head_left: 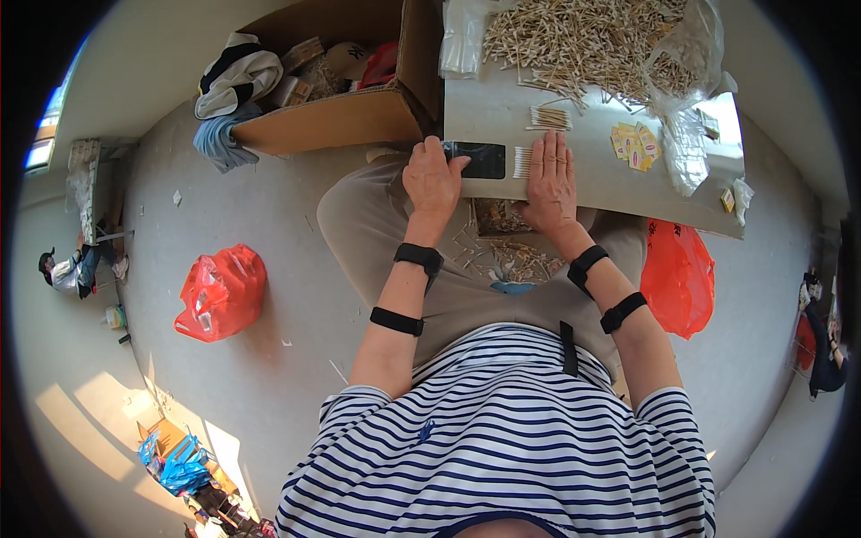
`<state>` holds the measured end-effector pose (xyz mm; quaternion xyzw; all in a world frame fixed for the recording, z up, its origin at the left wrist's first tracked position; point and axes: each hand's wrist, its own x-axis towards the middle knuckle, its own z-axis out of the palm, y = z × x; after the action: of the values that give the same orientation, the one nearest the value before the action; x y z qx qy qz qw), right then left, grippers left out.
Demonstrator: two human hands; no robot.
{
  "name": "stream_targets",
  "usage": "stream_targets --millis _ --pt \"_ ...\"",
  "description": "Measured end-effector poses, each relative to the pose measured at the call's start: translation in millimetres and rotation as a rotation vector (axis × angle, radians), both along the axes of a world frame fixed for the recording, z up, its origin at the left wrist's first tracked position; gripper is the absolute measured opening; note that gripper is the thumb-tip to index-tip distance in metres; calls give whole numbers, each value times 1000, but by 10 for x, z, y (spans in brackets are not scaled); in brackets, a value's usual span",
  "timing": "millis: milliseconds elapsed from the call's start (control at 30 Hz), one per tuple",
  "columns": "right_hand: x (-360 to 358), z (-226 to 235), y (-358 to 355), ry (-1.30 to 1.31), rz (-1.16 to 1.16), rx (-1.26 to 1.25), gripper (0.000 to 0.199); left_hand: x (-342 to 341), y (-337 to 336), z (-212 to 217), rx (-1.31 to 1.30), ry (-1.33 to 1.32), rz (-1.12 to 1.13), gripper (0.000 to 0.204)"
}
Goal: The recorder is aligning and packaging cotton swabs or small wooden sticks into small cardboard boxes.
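My left hand [432,184] is closed at the left end of a dark, glossy flat rectangle [484,160], its thumb over that end. Whether the rectangle is a packet or a solid slab, I cannot tell. Just right of it lies a small, even row of cotton swabs [521,163]. My right hand [550,184] rests flat beside this row, fingers stretched out and close together. Farther back, a second small bunch of cotton swabs [550,118] lies on the metal-grey tabletop [592,184]. A large heap of loose cotton swabs [574,45] covers the far part.
Yellow and white labels [636,145] and clear plastic bags [686,152] lie on the right. An open cardboard box [327,125] stands left of the table. Red plastic bags [222,294] sit on the floor on both sides. A person [67,272] is at far left.
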<state>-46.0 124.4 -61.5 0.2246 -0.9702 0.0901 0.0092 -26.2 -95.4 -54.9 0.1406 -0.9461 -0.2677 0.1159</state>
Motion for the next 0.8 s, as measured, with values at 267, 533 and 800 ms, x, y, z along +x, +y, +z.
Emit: stream_targets --millis 267,533,800 --pt "30 39 -62 -27 -31 -29 127 -80 68 -68 -197 -39 -106 23" --pt "76 49 -436 -54 -26 -88 128 -156 178 25 -190 -196 -77 23" --pt "88 -30 -830 -48 48 -60 115 -125 110 75 -74 -239 -18 27"
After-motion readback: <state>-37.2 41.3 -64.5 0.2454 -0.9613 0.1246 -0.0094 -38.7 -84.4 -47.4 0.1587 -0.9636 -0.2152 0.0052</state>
